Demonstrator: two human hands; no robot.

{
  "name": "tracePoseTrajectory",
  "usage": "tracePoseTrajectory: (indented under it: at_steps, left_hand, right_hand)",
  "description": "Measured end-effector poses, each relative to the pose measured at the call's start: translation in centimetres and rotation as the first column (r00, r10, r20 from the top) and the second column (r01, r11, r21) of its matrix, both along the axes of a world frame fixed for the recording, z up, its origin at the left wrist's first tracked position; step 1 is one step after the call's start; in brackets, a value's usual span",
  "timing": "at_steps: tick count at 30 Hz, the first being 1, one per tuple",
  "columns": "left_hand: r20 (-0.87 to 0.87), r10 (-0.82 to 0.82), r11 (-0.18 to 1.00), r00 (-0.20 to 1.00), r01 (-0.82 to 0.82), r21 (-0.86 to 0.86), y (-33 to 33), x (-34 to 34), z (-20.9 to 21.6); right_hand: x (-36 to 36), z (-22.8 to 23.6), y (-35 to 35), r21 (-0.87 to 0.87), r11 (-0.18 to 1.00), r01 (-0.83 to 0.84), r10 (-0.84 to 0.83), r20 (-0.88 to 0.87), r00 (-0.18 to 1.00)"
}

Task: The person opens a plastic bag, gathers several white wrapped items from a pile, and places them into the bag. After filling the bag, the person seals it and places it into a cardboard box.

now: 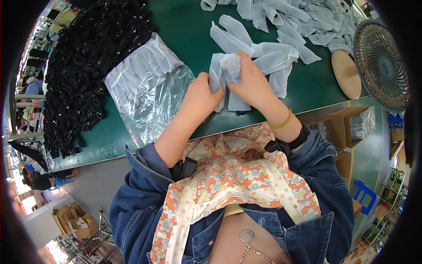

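Observation:
Both my hands are closed on a frosted whitish plastic bag (232, 66) above the near part of the green table (187, 22). My left hand (198, 96) pinches its left side, with the thumb toward the middle. On the other side my right hand (253, 83) grips it between thumb and fingers. The held bag looks folded or crumpled; whether anything is inside I cannot tell. More loose frosted bags (273, 55) lie just beyond my right hand. To the left of my left hand rests a large clear plastic bag (151, 103) with a row of frosted bags in its far end.
A big heap of black cords (83, 66) covers the table's left side. Further frosted bags (316, 22) pile up at the far right. A fan (381, 66) and a round tan disc (345, 74) stand at the right edge. Cardboard boxes (336, 127) sit below, right.

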State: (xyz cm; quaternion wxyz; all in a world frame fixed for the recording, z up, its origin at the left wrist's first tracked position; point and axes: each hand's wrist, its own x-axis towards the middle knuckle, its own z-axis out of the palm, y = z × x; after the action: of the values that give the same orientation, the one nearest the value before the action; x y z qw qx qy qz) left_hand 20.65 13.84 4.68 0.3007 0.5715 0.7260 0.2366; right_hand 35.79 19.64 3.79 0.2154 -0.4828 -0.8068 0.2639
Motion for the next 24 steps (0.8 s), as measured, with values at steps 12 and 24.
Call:
tracePoseTrajectory:
  at_steps: [12, 24]
  left_hand:
    - [0.084, 0.024, 0.979, 0.996, -0.041, 0.199, -1.5, -1.1, -1.9]
    - [0.149, 0.019, 0.983, 0.989, -0.046, 0.180, -1.9, -0.9, -1.5]
  right_hand:
    - [0.8, 1.2, 0.4, -0.394, 0.919, 0.007, -0.325, -0.748, 0.579]
    - [2.4, -3.1, 0.3, 0.422, 0.906, -0.040, 0.032, 0.027, 0.999]
